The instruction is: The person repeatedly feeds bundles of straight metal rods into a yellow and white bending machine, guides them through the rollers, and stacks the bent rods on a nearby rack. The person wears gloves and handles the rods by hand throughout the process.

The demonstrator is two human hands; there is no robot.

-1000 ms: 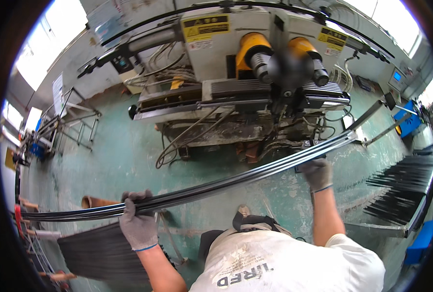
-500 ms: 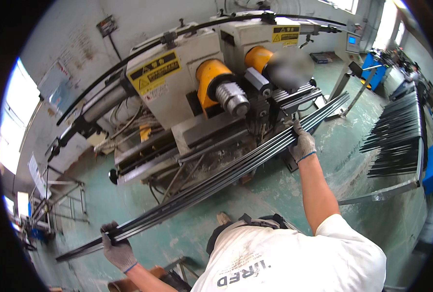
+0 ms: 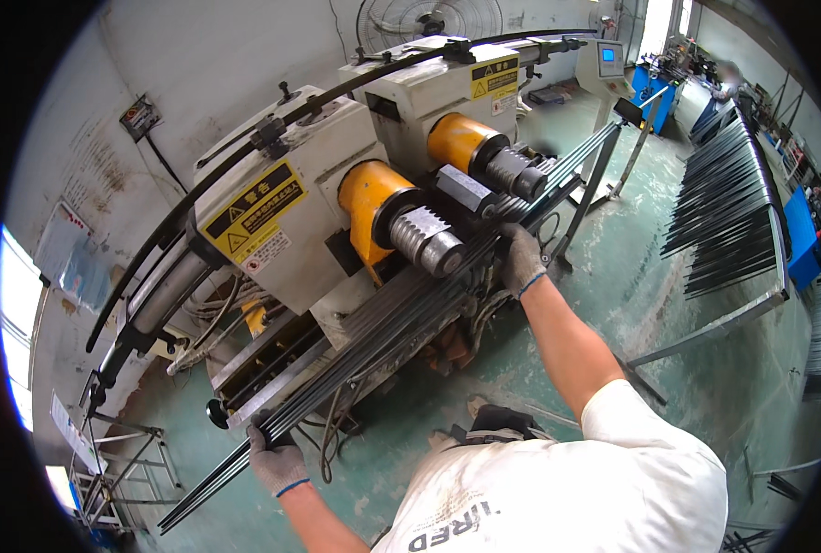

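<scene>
A long bundle of thin metal bars (image 3: 360,346) runs slantwise from lower left to upper right in front of a grey-white machine (image 3: 323,157). Around its near end my left hand (image 3: 279,463), in a grey knit glove, is closed. My right hand (image 3: 523,261), gloved the same way, grips the bundle farther along, below the machine's ridged metal spindles (image 3: 426,240). The bars pass just under these spindles and along the machine's front ledge. Whether they rest on it I cannot tell. Some of my right fingers are hidden by the bars.
Orange guards (image 3: 373,198) surround the spindles. A control box (image 3: 604,60) with a lit screen stands at the far right. Rows of dark bars (image 3: 719,207) hang on a metal rack at right. Another person (image 3: 726,90) is in the background. A metal frame (image 3: 134,461) stands at left.
Both hands have carried the bundle up against the machine's front, closer to the spindles. My view has also shifted, with a wall fan now showing more fully.
</scene>
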